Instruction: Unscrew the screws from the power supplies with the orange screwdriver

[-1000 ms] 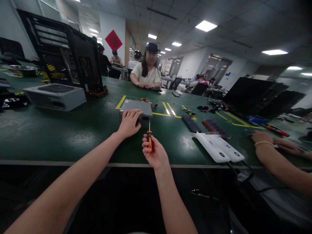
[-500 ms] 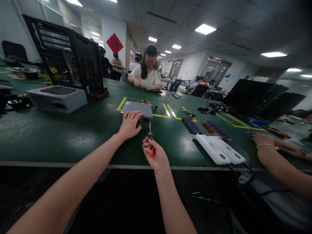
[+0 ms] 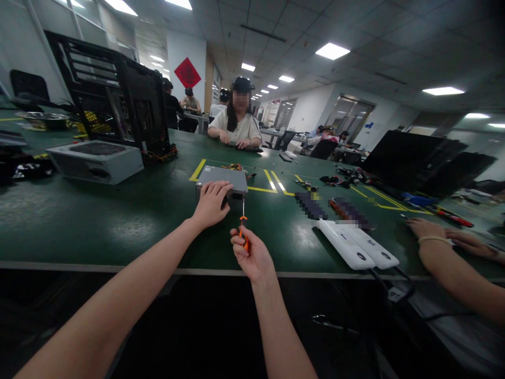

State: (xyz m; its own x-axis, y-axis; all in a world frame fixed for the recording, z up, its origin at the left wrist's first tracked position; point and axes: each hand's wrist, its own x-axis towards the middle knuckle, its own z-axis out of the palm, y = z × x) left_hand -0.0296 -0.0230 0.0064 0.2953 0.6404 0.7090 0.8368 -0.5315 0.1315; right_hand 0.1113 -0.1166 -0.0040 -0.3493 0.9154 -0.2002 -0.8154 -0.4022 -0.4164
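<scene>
A grey metal computer power supply (image 3: 224, 176) lies on the green table ahead of me. My left hand (image 3: 213, 202) grips its near left part, fingers laid over the top and thumb down the front side. In my right hand (image 3: 250, 252) is an orange and black screwdriver (image 3: 243, 217), its handle held between thumb and curled fingers. The shaft points away from me, and its tip meets the lower right of the power supply's near face. Whether a screw sits under the tip is too small to tell.
Left stand a second power supply (image 3: 97, 160) and a black computer case (image 3: 114, 100). Two white devices (image 3: 347, 245) with cables lie right of my hands. A co-worker's hands (image 3: 428, 231) are at far right; another person (image 3: 236, 118) sits opposite. The table's near edge (image 3: 118, 268) runs below my forearms.
The screwdriver's handle has turned a little in my right fingers, its tip staying at the power supply. My left hand keeps its place. The whole view has shifted slightly.
</scene>
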